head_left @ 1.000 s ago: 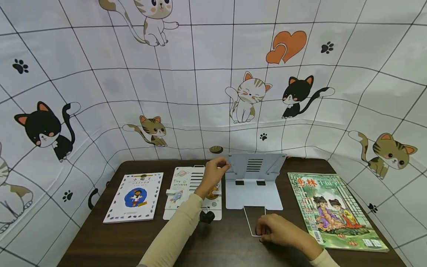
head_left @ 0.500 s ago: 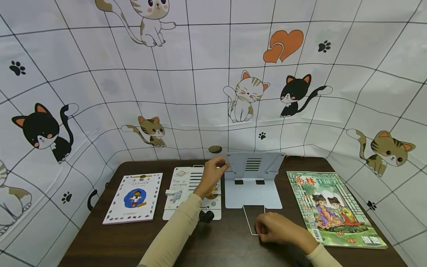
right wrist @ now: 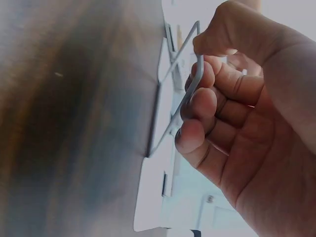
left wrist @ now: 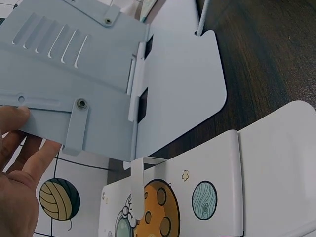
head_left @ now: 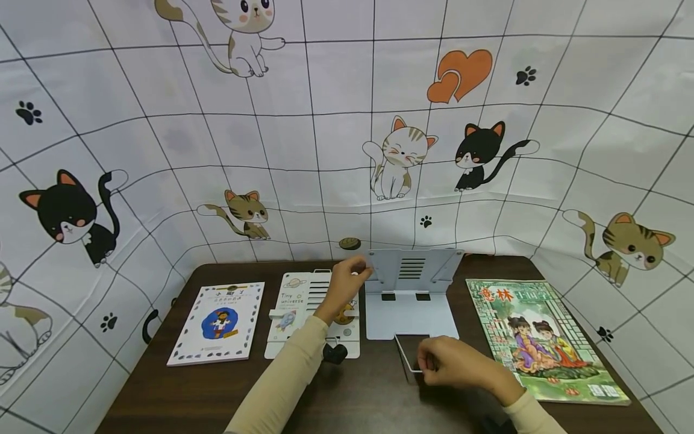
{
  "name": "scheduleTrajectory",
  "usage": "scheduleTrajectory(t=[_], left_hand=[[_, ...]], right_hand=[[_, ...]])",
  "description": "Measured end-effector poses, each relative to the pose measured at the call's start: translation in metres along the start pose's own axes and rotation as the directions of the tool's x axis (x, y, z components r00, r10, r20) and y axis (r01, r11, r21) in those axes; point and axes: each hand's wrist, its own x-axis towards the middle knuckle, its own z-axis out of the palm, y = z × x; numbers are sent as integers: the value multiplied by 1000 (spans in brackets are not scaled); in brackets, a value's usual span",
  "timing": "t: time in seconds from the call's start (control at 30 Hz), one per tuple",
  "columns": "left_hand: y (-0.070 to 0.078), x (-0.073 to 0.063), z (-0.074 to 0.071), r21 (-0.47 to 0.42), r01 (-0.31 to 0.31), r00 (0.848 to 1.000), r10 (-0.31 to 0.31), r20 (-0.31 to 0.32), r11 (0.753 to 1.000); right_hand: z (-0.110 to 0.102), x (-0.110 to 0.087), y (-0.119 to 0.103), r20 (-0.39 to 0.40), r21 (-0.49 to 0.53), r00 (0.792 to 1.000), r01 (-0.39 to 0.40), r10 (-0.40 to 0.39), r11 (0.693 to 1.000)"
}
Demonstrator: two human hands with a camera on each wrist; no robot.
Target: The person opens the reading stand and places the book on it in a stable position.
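A grey-blue metal book stand (head_left: 411,319) lies partly unfolded on the table. Its slotted back plate (left wrist: 106,74) tilts up from the flat base. At the plate's left edge, my left hand (head_left: 345,286) pinches the metal between thumb (left wrist: 14,118) and fingers. A thin wire leg (right wrist: 199,71) is hinged to the base's front edge. My right hand (head_left: 452,364) pinches the end bar of this leg, thumb on one side and fingertips on the other. In the right wrist view the leg stands at an angle off the tabletop.
Left of the stand lies a white "Tiny universe" book stand (head_left: 290,307), partly behind my left arm, with a black knob (head_left: 335,353) near its front. A white booklet (head_left: 217,325) is farther left. At right lies a colourful magazine (head_left: 547,343). A cat-print curtain (head_left: 336,138) hangs behind the table (head_left: 162,386).
My right hand has raised the free end of the wire leg slightly off the table. The left hand keeps its grip on the plate. The head view has shifted slightly.
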Motion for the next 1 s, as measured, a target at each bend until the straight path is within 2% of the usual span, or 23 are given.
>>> scheduleTrajectory(t=[0.2,0.33,0.47,0.6,0.73,0.83,0.93,1.0], left_hand=[[1,-1,1,0,6,1000,-6,6,1000],[2,-2,1,5,14,1000,-14,9,1000],[2,-3,0,3,20,1000,-20,3,1000],[2,-4,0,0,17,1000,-17,10,1000],[2,-5,-1,-7,1,1000,0,23,1000],[2,-5,-2,-9,-6,1000,7,26,1000],[1,-5,-2,-8,-9,1000,9,27,1000],[1,-5,-2,-9,-8,1000,8,28,1000]], right_hand=[[-12,1,1,-53,37,999,14,-12,999],[-19,1,2,-144,78,989,48,-36,996],[-24,4,5,-296,93,955,59,-29,994],[-25,7,11,-389,128,920,7,44,992],[-22,11,19,-428,166,895,-61,128,984],[-18,15,27,-447,160,882,-85,150,983],[-12,18,38,-446,135,882,-104,155,985],[-9,19,45,-429,121,889,-117,159,986]])
